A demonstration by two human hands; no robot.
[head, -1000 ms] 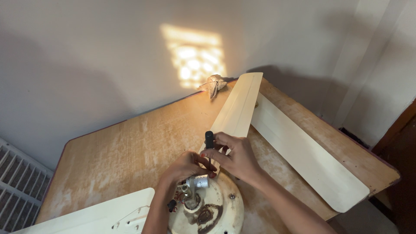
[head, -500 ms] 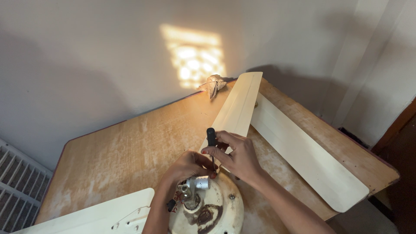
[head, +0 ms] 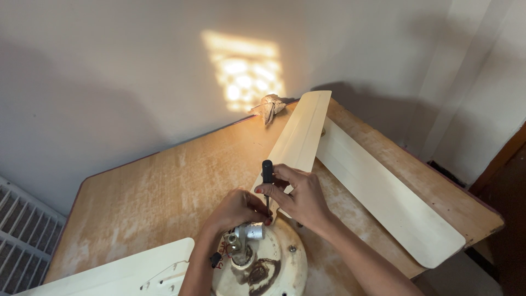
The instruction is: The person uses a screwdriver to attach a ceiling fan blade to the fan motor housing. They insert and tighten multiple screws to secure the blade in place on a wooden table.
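Note:
A cream ceiling fan motor housing (head: 274, 263) lies on a worn wooden table (head: 164, 186), with wires and a metal stem at its hub. My right hand (head: 298, 197) grips a black-handled screwdriver (head: 267, 172) held upright, its tip down at the joint where a cream fan blade (head: 300, 137) meets the housing. My left hand (head: 238, 208) rests on the housing rim right beside the tip, its fingers closed around the shaft near the bottom. A second blade (head: 389, 200) lies to the right and a third (head: 126, 274) at the lower left.
A crumpled cloth (head: 268, 107) sits at the table's far edge against the white wall. A white grille (head: 22, 235) stands left of the table. A dark wooden door edge (head: 504, 181) is at the right.
The screwdriver handle has shifted a little to the right and up. Both hands stay at the same spot on the housing.

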